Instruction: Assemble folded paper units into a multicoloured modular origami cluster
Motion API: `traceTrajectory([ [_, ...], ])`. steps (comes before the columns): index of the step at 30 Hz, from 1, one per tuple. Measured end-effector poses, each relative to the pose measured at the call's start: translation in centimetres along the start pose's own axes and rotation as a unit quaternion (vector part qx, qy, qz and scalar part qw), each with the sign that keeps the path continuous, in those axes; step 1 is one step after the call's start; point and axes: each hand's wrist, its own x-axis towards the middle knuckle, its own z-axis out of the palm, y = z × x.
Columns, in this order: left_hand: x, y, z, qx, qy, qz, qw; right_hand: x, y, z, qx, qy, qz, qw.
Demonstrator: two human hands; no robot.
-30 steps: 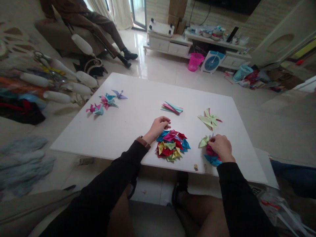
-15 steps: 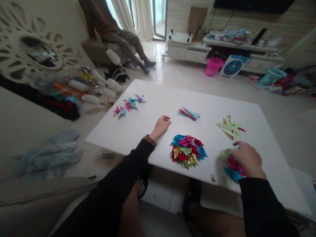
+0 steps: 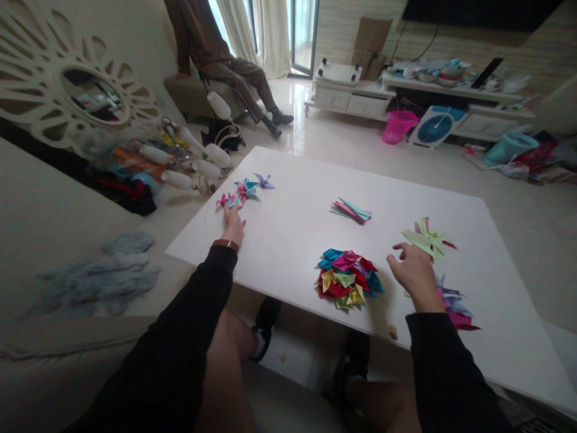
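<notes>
On the left of the white table (image 3: 288, 240), my left hand (image 3: 234, 227) reaches to a small cluster of folded paper cranes. Its fingertips meet a pink and pale blue crane (image 3: 228, 200), and the thumb stands apart from the fingers. Just beyond lie a pink and teal crane group (image 3: 247, 190) and a purple crane (image 3: 265, 181). My right hand (image 3: 412, 269) hovers with nothing in it, fingers loosely bent and apart. Left of it sits a round heap of colourful folded paper pieces (image 3: 349, 279). Purple and magenta cranes (image 3: 457, 307) lie partly behind my right wrist.
Green folded papers (image 3: 428, 237) lie beyond my right hand. A bundle of narrow folded papers (image 3: 351, 210) rests mid-table. A lamp with several white shades (image 3: 193, 162) stands by the left edge. Across the room a person (image 3: 225, 60) sits near a pink basket (image 3: 399, 126).
My left hand has moved left from mid-table to the cranes. My right hand has left the cranes at the right and shifted left and up; purple cranes now show there. The view has shifted slightly.
</notes>
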Motion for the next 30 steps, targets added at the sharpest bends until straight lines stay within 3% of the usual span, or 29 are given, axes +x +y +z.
traceTrajectory([
  [3, 0.7, 0.0, -0.2, -0.063, 0.038, -0.038, 0.997, 0.2, -0.6, 0.3, 0.012, -0.011, 0.001, 1.0],
  [7, 1.2, 0.1, 0.5, -0.072, 0.054, -0.059, 0.994, 0.3, -0.9, 0.3, 0.019, -0.01, 0.003, 1.0],
  [12, -1.7, 1.1, 4.0, -0.055, 0.065, 0.003, 0.996, 0.0, -2.0, -0.1, 0.053, 0.013, -0.022, 0.998],
  [15, -6.1, 1.6, 6.8, -0.069, -0.037, 0.046, 0.996, -0.2, -3.2, -0.4, 0.094, 0.024, -0.042, 0.994],
  [17, -9.5, 1.7, 8.6, -0.084, -0.137, 0.032, 0.986, -0.2, -4.2, -0.4, 0.124, 0.026, -0.049, 0.991],
  [20, -14.1, 1.3, 10.7, -0.096, -0.22, 0.003, 0.971, -0.2, -5.7, -0.4, 0.178, 0.024, -0.053, 0.982],
  [25, -18.4, 0.8, 13.2, -0.125, -0.307, -0.061, 0.941, 0.1, -7.7, -0.3, 0.301, 0.015, -0.032, 0.953],
  [30, -19.7, 0.9, 14.8, -0.141, -0.324, -0.075, 0.932, 0.7, -8.5, 0.2, 0.47, -0.026, 0.038, 0.882],
])
